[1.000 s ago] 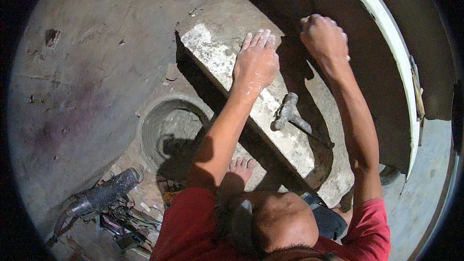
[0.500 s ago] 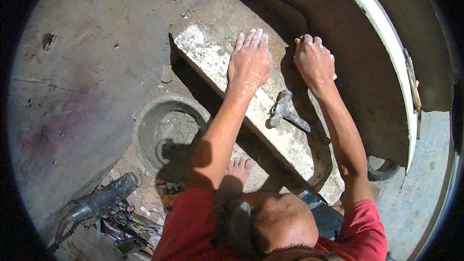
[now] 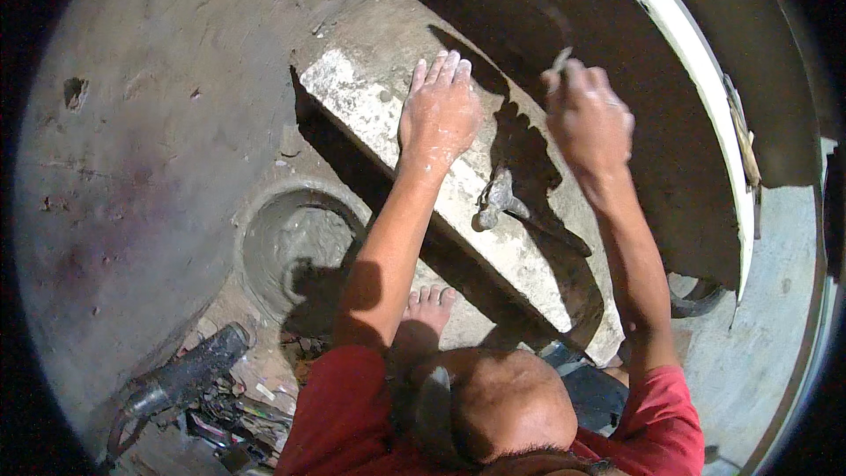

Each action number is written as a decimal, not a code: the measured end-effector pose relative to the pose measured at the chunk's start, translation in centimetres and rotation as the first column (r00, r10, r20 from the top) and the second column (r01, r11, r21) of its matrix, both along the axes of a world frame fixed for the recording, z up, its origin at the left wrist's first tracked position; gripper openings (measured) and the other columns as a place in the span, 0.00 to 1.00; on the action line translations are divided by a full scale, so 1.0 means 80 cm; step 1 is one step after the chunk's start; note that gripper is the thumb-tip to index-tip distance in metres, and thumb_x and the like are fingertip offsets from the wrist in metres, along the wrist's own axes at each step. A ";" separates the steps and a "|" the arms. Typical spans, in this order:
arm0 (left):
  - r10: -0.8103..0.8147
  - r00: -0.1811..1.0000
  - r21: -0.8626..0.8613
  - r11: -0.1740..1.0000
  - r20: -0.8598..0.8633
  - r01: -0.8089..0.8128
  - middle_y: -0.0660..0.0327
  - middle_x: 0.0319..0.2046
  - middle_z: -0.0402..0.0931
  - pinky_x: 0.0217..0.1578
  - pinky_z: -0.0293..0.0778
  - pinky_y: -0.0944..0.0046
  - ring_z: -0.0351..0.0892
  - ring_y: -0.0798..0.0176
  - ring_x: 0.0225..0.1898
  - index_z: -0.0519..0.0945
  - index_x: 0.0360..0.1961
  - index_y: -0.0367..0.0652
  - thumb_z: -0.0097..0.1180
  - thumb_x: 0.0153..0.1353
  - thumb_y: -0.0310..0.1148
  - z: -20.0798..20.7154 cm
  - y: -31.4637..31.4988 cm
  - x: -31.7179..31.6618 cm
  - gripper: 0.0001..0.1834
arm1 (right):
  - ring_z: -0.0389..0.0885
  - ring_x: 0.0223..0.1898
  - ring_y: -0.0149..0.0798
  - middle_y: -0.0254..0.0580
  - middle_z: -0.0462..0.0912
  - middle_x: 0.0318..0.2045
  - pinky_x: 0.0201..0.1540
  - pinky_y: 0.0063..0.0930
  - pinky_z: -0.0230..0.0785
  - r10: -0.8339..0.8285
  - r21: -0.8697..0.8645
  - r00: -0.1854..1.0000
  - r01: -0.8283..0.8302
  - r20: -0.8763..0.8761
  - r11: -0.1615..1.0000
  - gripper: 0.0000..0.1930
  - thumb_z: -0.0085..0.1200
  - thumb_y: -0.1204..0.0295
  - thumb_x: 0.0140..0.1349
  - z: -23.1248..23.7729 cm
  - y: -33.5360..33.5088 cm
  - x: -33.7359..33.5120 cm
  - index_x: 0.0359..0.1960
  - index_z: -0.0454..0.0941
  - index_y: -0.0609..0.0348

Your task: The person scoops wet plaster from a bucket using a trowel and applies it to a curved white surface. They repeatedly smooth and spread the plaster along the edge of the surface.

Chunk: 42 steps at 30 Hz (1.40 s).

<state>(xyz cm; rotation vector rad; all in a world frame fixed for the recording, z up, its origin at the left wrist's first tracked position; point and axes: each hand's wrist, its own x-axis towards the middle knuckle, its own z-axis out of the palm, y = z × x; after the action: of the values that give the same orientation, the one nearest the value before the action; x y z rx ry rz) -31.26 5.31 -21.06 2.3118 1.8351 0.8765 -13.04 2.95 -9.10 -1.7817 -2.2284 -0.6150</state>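
My left hand, dusted white, lies flat with straight fingers on a whitish concrete ledge. My right hand is raised over the ledge's far right side, its fingers curled round a tool. Only a grey, metal-looking tip of that tool shows above the fist; the rest is hidden in the hand. Between my forearms, a cement-smeared hammer rests on the ledge, its handle pointing right and toward me, partly in shadow.
Left of my left forearm stands a round bucket with wet grey mortar. A black cylindrical tool lies among scraps at lower left. A curved white edge rises on the right. My bare foot is beside the ledge.
My right hand has lifted off the ledge's far side and turned, the tool's tip now showing. Its shadow spreads over the ledge. My left hand stays flat; the whole view has shifted slightly.
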 end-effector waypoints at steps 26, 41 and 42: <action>0.208 0.789 0.024 0.962 0.578 -0.271 0.49 0.64 0.83 0.71 0.69 0.55 0.80 0.50 0.68 0.81 0.68 0.37 0.50 0.74 0.32 0.033 -0.144 -0.169 0.25 | 0.88 0.37 0.56 0.58 0.86 0.35 0.44 0.45 0.78 -0.233 -0.326 0.452 -0.140 -0.861 0.935 0.20 0.69 0.58 0.66 0.010 -0.305 0.111 0.49 0.80 0.60; 0.710 0.603 -0.713 0.629 0.365 -0.309 0.61 0.47 0.86 0.45 0.76 0.55 0.82 0.59 0.47 0.92 0.52 0.44 0.60 0.67 0.39 0.000 -0.273 -0.324 0.18 | 0.83 0.59 0.69 0.67 0.85 0.56 0.62 0.56 0.75 -0.051 -0.395 0.432 -0.763 -0.900 0.512 0.35 0.60 0.46 0.72 -0.170 -0.291 -0.032 0.69 0.72 0.60; 0.704 0.604 -0.708 0.637 0.374 -0.305 0.61 0.50 0.87 0.49 0.76 0.57 0.82 0.60 0.49 0.90 0.57 0.41 0.59 0.69 0.37 0.010 -0.276 -0.312 0.20 | 0.83 0.59 0.69 0.65 0.86 0.56 0.61 0.56 0.75 -0.072 -0.481 0.520 -0.718 -0.851 0.503 0.34 0.61 0.46 0.71 -0.171 -0.293 -0.036 0.70 0.73 0.53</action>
<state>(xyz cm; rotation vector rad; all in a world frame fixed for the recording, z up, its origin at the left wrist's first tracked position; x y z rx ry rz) -56.23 -16.81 -20.25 0.9021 2.0639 0.8122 -15.89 -20.52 -22.82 -1.2124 -2.0894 1.3351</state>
